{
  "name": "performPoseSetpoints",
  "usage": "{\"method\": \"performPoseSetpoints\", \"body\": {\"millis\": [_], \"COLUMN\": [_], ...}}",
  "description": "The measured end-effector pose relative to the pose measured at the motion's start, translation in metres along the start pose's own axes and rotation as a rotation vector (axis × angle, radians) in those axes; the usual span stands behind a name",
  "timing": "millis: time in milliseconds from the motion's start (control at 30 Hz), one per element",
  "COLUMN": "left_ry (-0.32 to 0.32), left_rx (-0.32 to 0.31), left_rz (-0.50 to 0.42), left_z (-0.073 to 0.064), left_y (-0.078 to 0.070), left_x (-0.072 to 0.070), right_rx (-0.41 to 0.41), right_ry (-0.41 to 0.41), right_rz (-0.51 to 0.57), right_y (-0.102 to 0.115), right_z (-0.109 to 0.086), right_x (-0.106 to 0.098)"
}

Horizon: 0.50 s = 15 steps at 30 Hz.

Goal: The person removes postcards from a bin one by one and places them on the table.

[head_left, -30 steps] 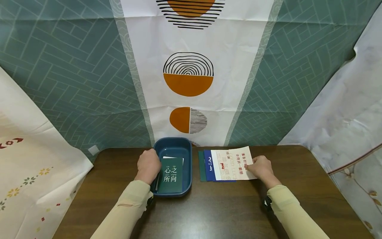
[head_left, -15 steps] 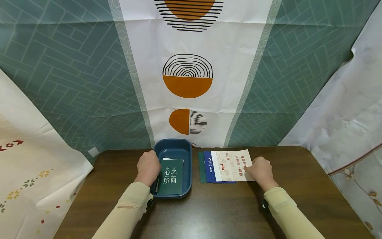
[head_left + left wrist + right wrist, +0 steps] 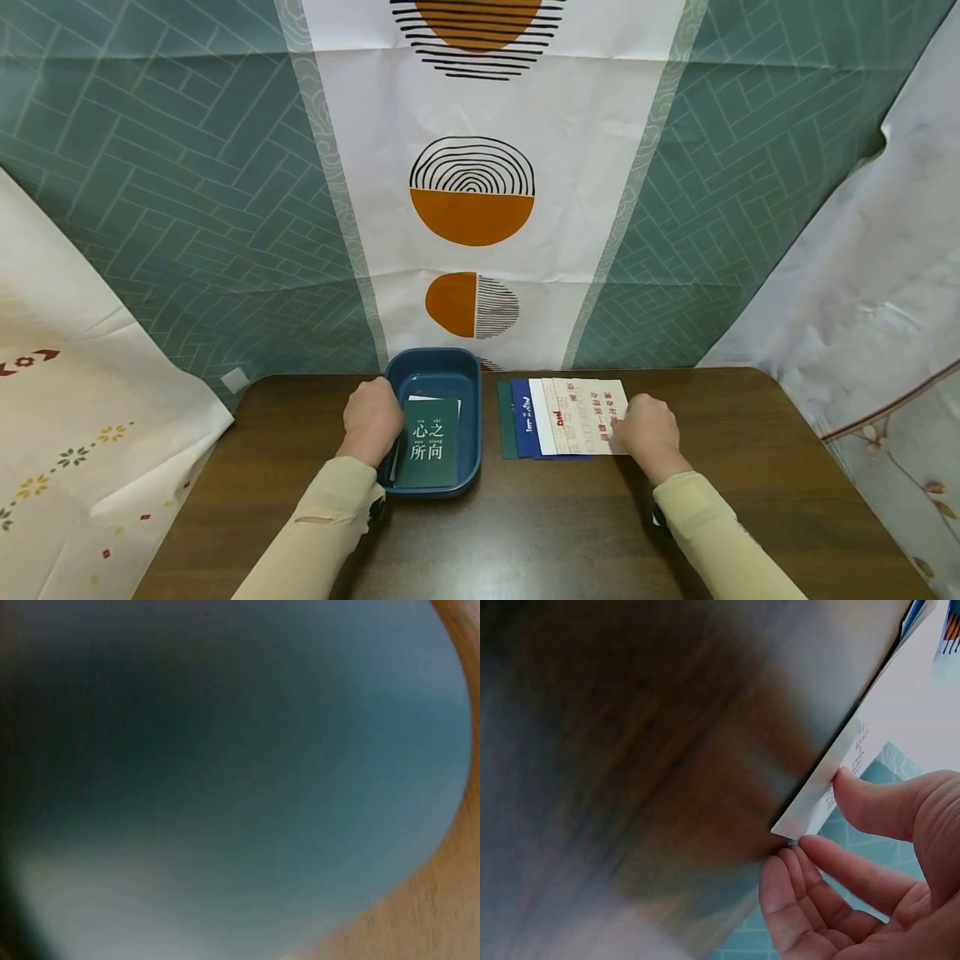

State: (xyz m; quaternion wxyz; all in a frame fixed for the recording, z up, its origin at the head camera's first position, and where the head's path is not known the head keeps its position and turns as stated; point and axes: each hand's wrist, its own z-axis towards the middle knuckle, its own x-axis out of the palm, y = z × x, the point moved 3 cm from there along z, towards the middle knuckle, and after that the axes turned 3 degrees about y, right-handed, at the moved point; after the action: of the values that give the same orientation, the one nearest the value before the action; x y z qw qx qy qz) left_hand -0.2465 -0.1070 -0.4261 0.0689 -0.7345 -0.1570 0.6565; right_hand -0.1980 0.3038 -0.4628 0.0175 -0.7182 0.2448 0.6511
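At the left rim of a blue plastic tray (image 3: 442,372), my left hand (image 3: 372,421) is curled round the edge. Inside the tray lies a dark green card (image 3: 429,467) with white Chinese characters, over a white one. The tray's blurred wall (image 3: 405,757) fills most of the left wrist view. My right hand (image 3: 648,435) pinches the right end of a white card (image 3: 581,417) with red print, thumb on top. That card overlaps a blue card (image 3: 523,421) and a green card (image 3: 507,425). In the right wrist view, the index fingertip meets the white card's corner (image 3: 799,817).
A brown wooden table (image 3: 495,542) bears everything. Behind its far edge hangs a green and white patterned cloth (image 3: 480,108). Pale cloths (image 3: 97,400) drape down at both sides.
My right hand has moved slightly left and lowered the right end of the white card toward the cards beneath. The left hand and the tray have stayed in place.
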Motion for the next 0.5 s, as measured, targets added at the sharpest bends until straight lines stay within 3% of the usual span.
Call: {"method": "performPoseSetpoints", "body": {"millis": [233, 500], "left_ry": [-0.009, -0.013], "left_rx": [-0.003, -0.019], "left_rz": [-0.029, -0.099], "left_z": [-0.004, -0.013], "left_y": [0.005, 0.006], "left_x": [-0.001, -0.017], "right_rx": [-0.023, -0.030], "right_ry": [0.019, 0.005], "right_rz": [-0.049, -0.053], "right_y": [0.008, 0.009], "right_z": [-0.005, -0.010], "right_x": [0.005, 0.003]}}
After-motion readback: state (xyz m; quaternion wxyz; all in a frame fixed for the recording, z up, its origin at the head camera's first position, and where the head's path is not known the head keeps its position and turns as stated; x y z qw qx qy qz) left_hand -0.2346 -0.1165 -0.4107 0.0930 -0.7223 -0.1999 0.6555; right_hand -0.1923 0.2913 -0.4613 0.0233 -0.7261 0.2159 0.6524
